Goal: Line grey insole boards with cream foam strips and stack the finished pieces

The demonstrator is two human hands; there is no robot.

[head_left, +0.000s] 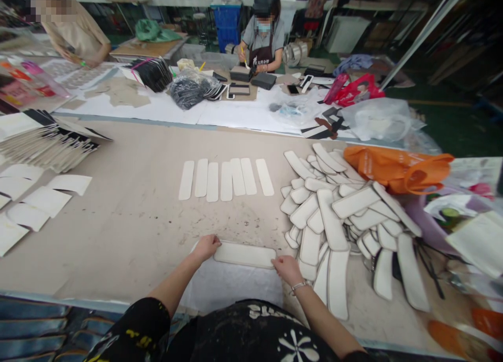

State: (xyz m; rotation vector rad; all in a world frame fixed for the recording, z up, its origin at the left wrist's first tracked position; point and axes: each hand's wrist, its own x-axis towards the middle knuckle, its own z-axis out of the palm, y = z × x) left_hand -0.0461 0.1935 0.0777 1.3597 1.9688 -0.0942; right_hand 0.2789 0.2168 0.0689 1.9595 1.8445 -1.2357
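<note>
A long cream strip with rounded corners and a dark edge (245, 254) lies level between my hands, over a white sheet (236, 283) at the table's near side. My left hand (207, 248) pinches its left end. At its right end, the fingers of my right hand (288, 270) are closed on the corner. Beyond them, several plain cream strips (212, 182) stand in a loose row on the brown table covering. To the right of my right hand spreads a heap of dark-edged cream strips (332, 220), some overlapping close to my wrist.
Stacked cream and black panels (51, 142) and loose cream pieces (43, 199) occupy the left side. An orange bag (393, 168) and a lilac basin (422, 215) stand right, behind the heap. Across the table a masked person (263, 37) works; another person (78, 34) is far left.
</note>
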